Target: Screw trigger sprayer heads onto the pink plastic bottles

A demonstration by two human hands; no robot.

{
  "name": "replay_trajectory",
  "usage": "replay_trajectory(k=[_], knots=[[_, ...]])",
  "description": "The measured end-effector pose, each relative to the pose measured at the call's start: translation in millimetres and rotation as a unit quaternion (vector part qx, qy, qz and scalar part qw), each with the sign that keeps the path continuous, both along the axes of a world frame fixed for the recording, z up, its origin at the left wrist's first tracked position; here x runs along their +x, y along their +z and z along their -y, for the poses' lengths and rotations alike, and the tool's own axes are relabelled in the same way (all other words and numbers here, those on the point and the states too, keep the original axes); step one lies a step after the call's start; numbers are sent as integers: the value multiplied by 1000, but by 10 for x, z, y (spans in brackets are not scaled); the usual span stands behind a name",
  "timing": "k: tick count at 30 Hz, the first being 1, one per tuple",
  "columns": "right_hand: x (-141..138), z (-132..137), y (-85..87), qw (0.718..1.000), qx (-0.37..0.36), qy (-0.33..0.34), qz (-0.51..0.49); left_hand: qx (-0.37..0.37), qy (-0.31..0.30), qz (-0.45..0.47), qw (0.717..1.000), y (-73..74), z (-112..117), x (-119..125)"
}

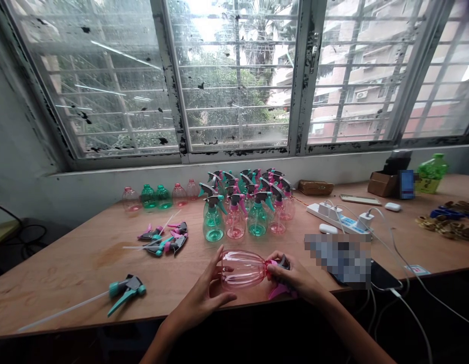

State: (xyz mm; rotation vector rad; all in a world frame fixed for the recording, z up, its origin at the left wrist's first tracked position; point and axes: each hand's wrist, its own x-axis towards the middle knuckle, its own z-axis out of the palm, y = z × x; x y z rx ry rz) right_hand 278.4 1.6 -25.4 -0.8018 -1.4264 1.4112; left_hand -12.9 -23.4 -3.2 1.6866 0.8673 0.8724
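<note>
A clear pink spray bottle (242,269) lies sideways in the air over the table's front edge, its base toward the left. My right hand (291,273) is closed around its neck and the pink-and-grey sprayer head (277,290), partly hiding both. At the base, my left hand (204,290) is spread, fingers beside and partly behind the bottle, thumb apart below it. Further left rests a teal-and-grey sprayer head (127,292) with a long white tube. Several loose sprayer heads (164,241) are piled behind that one.
Several pink and green bottles with sprayers (257,222) stand grouped ahead. Bottles without heads (162,197) line the window wall. To the right are a white power strip (338,217), a dark phone (386,275) on a cable, a cardboard box (382,183) and a green-labelled bottle (431,177).
</note>
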Motion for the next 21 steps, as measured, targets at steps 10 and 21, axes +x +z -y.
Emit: replay_trajectory(k=[10,21], knots=[[-3,16,30,1000,-4,-1,7,27,5,-10,1000,26,5,26],[-3,23,44,1000,-8,-2,19,-16,18,6,1000,68,33,41]])
